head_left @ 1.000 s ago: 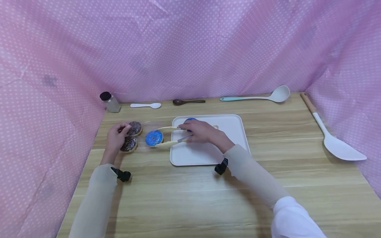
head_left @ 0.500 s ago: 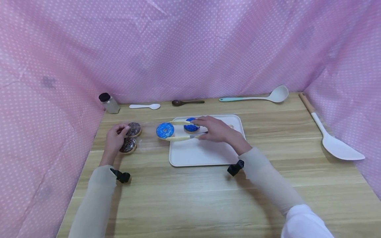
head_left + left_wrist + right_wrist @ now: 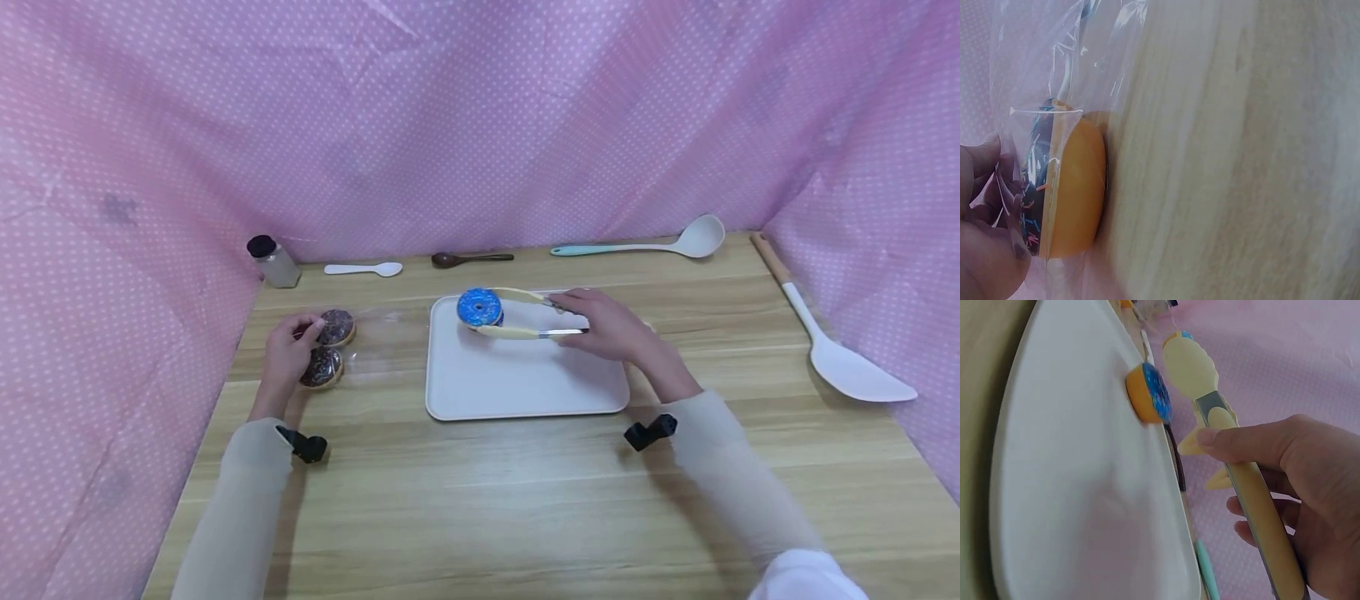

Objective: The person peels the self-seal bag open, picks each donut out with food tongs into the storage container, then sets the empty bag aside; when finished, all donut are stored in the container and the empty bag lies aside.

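Observation:
My right hand (image 3: 581,318) grips cream tongs (image 3: 525,321), which pinch a blue-iced donut (image 3: 478,307) just above the far left corner of the white tray (image 3: 525,375). In the right wrist view a second blue donut (image 3: 1147,392) lies on the tray (image 3: 1072,487), under the tong tips (image 3: 1188,359); my right hand (image 3: 1229,475) wraps the handle. My left hand (image 3: 300,333) holds a clear plastic bag (image 3: 367,329) with two chocolate sprinkled donuts (image 3: 336,327) (image 3: 322,367) inside. The left wrist view shows fingers (image 3: 982,212) pressing one chocolate donut (image 3: 1066,187) through the film.
Along the back edge stand a small black-capped shaker (image 3: 270,260), a white spoon (image 3: 365,267), a brown spoon (image 3: 468,258) and a pale ladle (image 3: 652,243). A white spatula (image 3: 832,342) lies at the right. Pink dotted cloth (image 3: 480,125) walls three sides.
My right hand carried the tongs and blue donut rightward from beside the bag to over the tray's far left corner. The left hand stayed on the bag.

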Demonstrator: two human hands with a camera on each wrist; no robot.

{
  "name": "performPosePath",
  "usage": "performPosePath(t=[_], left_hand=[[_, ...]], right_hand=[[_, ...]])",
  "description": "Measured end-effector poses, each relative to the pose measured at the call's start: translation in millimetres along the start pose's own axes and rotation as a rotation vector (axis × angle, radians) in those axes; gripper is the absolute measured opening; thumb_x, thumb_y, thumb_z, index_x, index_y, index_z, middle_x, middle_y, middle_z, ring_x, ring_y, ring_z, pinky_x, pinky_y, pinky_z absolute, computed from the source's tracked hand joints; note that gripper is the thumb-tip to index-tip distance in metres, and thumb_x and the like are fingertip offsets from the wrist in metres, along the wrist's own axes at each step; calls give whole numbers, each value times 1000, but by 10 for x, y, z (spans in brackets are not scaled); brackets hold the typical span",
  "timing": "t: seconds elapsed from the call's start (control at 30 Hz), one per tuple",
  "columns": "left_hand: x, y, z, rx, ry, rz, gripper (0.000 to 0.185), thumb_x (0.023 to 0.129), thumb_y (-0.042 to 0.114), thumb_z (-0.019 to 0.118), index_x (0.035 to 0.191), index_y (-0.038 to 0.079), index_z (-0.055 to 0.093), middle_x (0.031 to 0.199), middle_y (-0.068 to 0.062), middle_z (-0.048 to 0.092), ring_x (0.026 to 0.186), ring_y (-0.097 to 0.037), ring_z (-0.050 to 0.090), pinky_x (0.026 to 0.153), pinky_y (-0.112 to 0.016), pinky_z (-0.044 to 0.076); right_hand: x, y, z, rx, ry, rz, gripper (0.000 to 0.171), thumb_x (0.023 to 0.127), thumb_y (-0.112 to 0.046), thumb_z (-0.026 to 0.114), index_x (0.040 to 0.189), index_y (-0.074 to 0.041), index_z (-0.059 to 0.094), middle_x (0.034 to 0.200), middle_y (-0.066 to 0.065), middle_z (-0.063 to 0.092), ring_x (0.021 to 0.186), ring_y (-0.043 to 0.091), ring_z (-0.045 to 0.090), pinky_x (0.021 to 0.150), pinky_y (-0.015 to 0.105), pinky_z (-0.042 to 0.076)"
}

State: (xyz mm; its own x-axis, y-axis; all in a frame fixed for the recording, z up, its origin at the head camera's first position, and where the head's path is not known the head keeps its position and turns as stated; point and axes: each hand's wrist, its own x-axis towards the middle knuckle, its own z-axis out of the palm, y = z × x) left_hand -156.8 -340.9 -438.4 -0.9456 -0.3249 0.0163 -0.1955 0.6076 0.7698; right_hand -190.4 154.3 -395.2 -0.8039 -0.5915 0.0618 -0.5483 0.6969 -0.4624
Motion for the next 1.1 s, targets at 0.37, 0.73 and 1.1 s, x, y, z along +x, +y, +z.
performPosePath(t=[0.37,0.73,1.1], left_hand=[[-16,-2,-4,-2,4,-5,36,99,31,51,113,-1,61,119,-15,59,100,-13,50,80,-17,43],[-14,-10,-7,-16,8,-20,38,98,33,51,114,-1,60,121,-14,59,104,-15,49,88,-25,41],[-12,2,-3,-14,14,-11,37,99,31,51,113,-1,60,120,-14,58,104,-14,49,84,-20,41]], right_hand=[[-366,322,-69,37,-19,158,69,85,-32,72,144,-11,42,145,19,43,133,39,38,109,55,32],[-475,432,-42,-14,-19,179,67,85,-30,73,141,-7,45,140,21,47,129,40,42,107,56,34],[-483,452,-4,-34,-23,192,71,83,-30,74,142,-6,43,139,21,48,128,40,44,106,56,36]])
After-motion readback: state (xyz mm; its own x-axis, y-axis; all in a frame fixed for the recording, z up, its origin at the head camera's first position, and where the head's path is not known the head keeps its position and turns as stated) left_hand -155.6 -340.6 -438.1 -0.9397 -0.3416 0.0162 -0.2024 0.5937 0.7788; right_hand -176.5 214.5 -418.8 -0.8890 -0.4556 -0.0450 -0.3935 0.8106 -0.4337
